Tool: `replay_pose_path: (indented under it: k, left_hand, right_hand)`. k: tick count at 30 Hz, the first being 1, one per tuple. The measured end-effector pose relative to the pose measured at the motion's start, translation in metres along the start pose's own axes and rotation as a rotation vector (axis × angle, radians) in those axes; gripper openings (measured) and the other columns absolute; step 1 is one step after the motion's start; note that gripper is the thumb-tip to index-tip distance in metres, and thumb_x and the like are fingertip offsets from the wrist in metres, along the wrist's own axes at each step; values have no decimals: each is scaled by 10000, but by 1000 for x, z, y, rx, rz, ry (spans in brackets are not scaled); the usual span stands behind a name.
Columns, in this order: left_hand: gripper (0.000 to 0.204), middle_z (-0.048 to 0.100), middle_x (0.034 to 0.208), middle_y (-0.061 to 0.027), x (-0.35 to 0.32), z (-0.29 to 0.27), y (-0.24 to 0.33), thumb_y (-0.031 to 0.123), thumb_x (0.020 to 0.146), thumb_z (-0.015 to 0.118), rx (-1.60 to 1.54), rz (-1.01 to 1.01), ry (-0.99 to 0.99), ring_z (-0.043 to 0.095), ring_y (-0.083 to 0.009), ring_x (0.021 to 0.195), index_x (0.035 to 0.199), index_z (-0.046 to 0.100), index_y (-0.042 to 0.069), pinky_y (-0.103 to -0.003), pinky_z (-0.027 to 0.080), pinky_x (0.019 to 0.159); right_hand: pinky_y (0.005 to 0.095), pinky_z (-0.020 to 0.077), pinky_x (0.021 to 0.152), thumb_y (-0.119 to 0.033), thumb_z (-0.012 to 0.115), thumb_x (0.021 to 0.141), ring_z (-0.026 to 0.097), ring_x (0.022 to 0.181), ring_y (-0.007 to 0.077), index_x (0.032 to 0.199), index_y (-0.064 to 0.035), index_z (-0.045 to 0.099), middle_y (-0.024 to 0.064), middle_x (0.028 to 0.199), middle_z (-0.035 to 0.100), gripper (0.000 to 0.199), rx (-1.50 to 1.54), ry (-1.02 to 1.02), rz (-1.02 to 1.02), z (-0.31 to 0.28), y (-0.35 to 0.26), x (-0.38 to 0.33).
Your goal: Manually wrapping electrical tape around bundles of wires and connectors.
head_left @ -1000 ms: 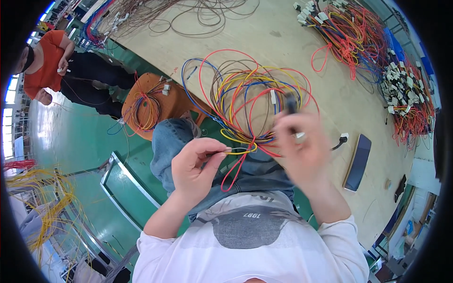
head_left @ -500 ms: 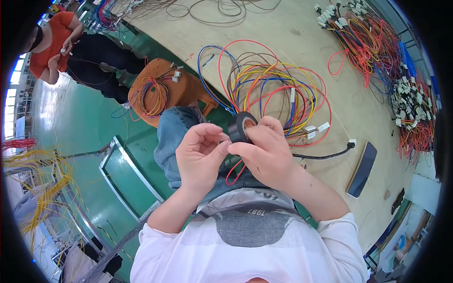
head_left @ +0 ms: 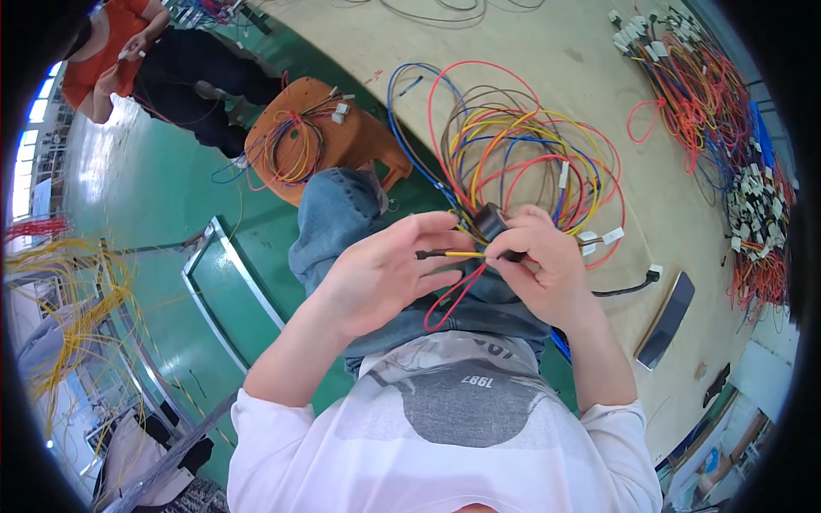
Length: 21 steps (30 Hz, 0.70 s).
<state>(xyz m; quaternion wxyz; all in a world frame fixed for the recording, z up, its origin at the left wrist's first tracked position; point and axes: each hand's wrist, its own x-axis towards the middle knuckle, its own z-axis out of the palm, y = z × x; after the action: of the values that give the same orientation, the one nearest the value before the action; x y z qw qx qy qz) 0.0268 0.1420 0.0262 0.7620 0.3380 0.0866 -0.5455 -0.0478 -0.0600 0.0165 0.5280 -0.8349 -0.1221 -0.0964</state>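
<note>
My right hand is closed around wires wrapped in black, its thumb and forefinger pinching them in front of my lap. A roll of black tape sits against the fingers of that same hand. From the pinch a short yellow wire with a black end points left. My left hand is beside that end, fingers spread; whether it touches the wire is unclear. Beneath the hands hangs a red wire loop. A harness of coiled red, yellow, blue and brown wires lies on the table just beyond.
The wooden table carries a phone, a black cable with a white connector and heaped wire harnesses at right. An orange stool holds another coil. A person in orange stands far left.
My left hand has opened and drawn away from the tape roll. The right hand has shifted right with the roll, and the yellow wire with its black end now shows between the hands.
</note>
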Motion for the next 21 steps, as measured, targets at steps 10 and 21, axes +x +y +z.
replay_pose_path:
  k: [10,21]
  left_hand:
    - [586,380,1298,-268,-5,12,15,455,947,232,-129,-127,-26,367,-370,1227,1374,225,54,-446,273,1038]
    - [577,383,1297,-262,-6,20,13,449,951,220,-61,-81,44,403,-351,1208,1374,218,56,-438,288,1037]
  right_hand:
    - [388,390,817,30,645,655,538,847,287,861,-90,582,86,820,564,246,-107,-38,-15,0,-1,-1]
    - [392,392,833,41,635,655,544,853,275,861,-93,582,80,832,568,252,-76,5,1,3,1,-3]
